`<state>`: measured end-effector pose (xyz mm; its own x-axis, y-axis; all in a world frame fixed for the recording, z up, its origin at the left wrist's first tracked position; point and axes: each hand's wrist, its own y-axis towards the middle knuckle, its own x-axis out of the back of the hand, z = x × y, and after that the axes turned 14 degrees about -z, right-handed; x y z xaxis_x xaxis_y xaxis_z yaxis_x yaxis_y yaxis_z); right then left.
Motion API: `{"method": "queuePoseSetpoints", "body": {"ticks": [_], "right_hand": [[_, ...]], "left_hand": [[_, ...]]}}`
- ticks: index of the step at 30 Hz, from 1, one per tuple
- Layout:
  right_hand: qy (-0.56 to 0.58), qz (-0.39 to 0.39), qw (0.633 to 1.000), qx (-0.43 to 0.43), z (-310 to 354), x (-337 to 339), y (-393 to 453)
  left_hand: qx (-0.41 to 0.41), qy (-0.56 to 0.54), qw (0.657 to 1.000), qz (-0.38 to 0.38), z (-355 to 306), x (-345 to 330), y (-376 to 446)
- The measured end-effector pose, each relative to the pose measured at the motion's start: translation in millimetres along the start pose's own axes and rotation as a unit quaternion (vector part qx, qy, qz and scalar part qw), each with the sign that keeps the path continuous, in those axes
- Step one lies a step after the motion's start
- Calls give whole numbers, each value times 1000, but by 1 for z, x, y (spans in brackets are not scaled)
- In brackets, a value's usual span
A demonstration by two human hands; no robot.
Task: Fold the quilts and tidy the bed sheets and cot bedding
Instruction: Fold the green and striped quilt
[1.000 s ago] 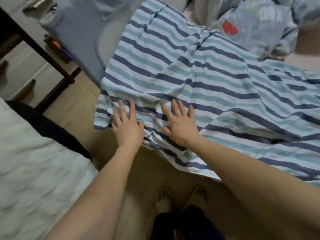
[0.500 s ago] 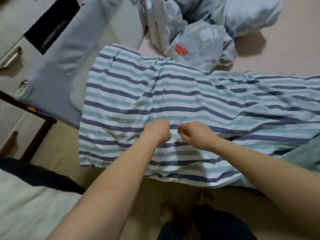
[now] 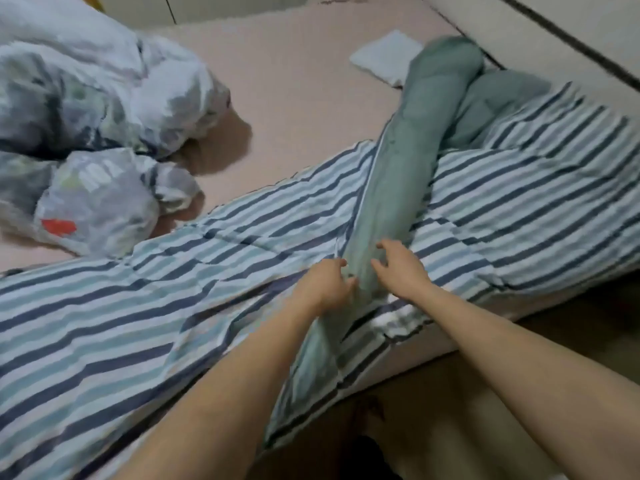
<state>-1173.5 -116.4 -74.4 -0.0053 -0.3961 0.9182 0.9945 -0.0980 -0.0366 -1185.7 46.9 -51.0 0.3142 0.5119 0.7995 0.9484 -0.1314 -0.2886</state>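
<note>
Two bare hands over the striped quilt (image 3: 214,306), at its near edge on the bed. Left hand (image 3: 325,284) curled, fingers and thumb pinching a fold of the green lining (image 3: 391,188) where it runs between the striped halves. Right hand (image 3: 398,266) just beside, on the other side of the same green band, fingers bent and spread, tips near the cloth; hard to tell whether already touching, nothing clamped in that grip. Both forearms reaching in from the lower edge of the view.

Striped quilt spread across the near side of the bed, blue, teal and white bands, wrinkled, its near border hanging over the mattress edge. Green lining turned outward in a long strip from the hands toward the far right, ending in a bunched, rolled mass near the far side of the bed.

Pink bed sheet (image 3: 304,98) bare across the middle and far part of the mattress. Crumpled pale patterned bedding (image 3: 97,98) heaped at the left, with a red patch low on its near lump, touching the striped quilt's far edge. Small white folded cloth (image 3: 388,58) lying flat on the sheet near the far right, just beside the green roll. Brown floor (image 3: 433,427) below the mattress edge.
</note>
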Motion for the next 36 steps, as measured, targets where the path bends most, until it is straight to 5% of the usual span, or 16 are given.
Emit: {"method": "queuePoseSetpoints", "body": {"ticks": [4,8,10,14,17,20,22,26,29,32,36], "right_hand": [[106,-12,992,-69,-84,18,52],[172,1,978,-119,-126,28,93],[222,-5,964,-145,-137,37,110],[317,-37,930,-183,-146,59,140],[131,40,978,-155,-167,59,141],[55,-80,966,-240,-210,61,130],[54,-136,930,-338,-247,70,118],[64,-30,941,-332,-263,83,99],[133,-15,951,-278,-229,84,118],[146,-58,961,-230,-203,78,155],[31,15,981,-190,-184,53,193]], "left_hand": [[75,-36,995,-54,-62,-56,76],[246,-195,948,-52,-82,-70,121],[158,-199,967,-22,-104,-68,125],[-168,-29,984,45,-148,-81,112],[-258,116,941,187,-151,-112,104],[-225,165,928,247,-137,-122,123],[-205,121,955,179,-132,-127,139],[7,-105,994,-11,-158,-135,165],[85,-189,978,-27,-184,-128,189],[80,-183,979,44,-196,-125,209],[-97,-176,973,117,-204,-136,194]]}}
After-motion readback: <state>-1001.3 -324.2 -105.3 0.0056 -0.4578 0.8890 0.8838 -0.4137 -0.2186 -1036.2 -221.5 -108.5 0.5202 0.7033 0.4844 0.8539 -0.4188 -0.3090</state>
